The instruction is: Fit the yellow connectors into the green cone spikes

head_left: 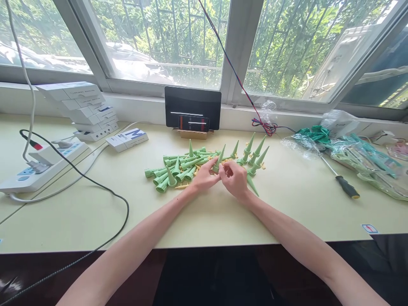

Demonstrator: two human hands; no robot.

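Near the middle of the table, my left hand is closed around the base of a green plastic watering spike, its pointed end up. My right hand meets it at the base, fingers curled in a pinch; whatever they hold is hidden. Left of my hands lies a pile of green spikes, some on their sides and some standing, with small yellow pieces among them. To the right, several spikes with yellow parts attached stand upright in a group. One more spike lies beside my right hand.
A tablet and a phone lean at the window. White boxes are stacked back left, near a power strip and a black cable. At right are a screwdriver and plastic bags.
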